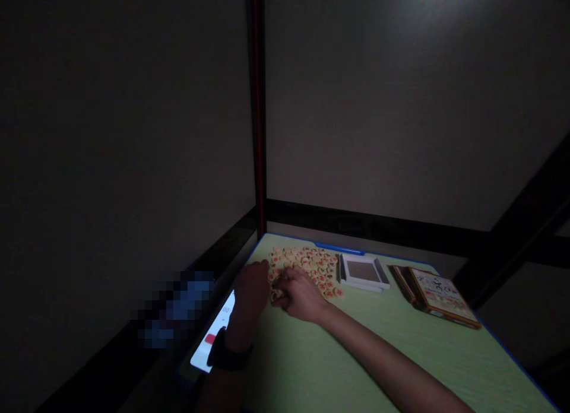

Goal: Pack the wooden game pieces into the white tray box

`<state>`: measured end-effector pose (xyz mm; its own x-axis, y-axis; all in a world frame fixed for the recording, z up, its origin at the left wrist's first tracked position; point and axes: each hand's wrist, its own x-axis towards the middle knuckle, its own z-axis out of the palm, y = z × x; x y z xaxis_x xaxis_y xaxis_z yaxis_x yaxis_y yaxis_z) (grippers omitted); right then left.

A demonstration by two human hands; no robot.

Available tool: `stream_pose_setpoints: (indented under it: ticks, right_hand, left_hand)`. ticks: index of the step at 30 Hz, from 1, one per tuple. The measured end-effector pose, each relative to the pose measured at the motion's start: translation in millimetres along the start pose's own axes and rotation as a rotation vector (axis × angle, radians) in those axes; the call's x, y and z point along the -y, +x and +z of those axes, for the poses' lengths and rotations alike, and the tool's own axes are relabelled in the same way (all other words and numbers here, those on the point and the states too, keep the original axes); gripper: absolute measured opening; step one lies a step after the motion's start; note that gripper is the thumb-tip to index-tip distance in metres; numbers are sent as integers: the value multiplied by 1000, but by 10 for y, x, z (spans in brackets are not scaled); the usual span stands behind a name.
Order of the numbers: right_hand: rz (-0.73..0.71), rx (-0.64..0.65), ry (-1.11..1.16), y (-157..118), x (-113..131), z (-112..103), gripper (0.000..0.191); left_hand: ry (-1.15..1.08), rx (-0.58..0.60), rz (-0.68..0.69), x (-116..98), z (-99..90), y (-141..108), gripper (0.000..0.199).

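Many small round wooden pieces [312,263] with red or dark marks lie spread over the far left part of a green table [303,365]. My right hand [298,291] rests among them, its thumb and fingers drawn together at a round piece [276,295] near the left edge of the group. Close by on the left is my left hand [253,287], back upward, its fingertips at the pieces. Its fingers are dark and mostly hidden, so any hold cannot be made out. A dark band circles the left wrist.
A lit phone or tablet screen [205,350] lies beneath my left forearm. Right of the pieces sits a white open box [363,287]. Farther right is a box with a printed cover [442,294]. Walls stand behind and left of the table.
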<state>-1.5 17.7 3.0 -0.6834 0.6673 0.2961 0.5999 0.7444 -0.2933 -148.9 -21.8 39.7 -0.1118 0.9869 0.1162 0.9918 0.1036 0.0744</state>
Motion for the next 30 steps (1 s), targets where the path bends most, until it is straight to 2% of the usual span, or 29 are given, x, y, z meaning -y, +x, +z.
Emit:
stream_pose_setpoints:
  ticks: [2, 5, 8, 13, 18, 23, 26, 30]
  right_hand:
    - [23, 17, 28, 71, -158, -133, 14]
    - [284, -14, -140, 196, -437, -328, 26]
    - [299, 32, -190, 284, -615, -409, 30]
    - [176, 127, -216, 329, -587, -358, 21]
    - [143, 164, -239, 338, -545, -308, 21]
    - [170, 133, -206, 329, -624, -302, 23]
    - [199, 79, -145, 359, -651, -314, 31]
    - [196, 44, -48, 484, -604, -266, 36]
  left_hand:
    - [3, -12, 16, -20, 42, 18, 30]
    - [0, -28, 14, -57, 56, 33, 29]
    - [-10, -16, 15, -102, 33, 27, 30]
    - [-35, 5, 54, -182, 52, -1, 31]
    - [-38, 4, 85, -219, 95, -18, 32]
    - [-59, -8, 72, -215, 82, -22, 32]
    - [-60, 3, 81, -228, 64, -31, 33]
    - [-42, 3, 13, -241, 38, -56, 33]
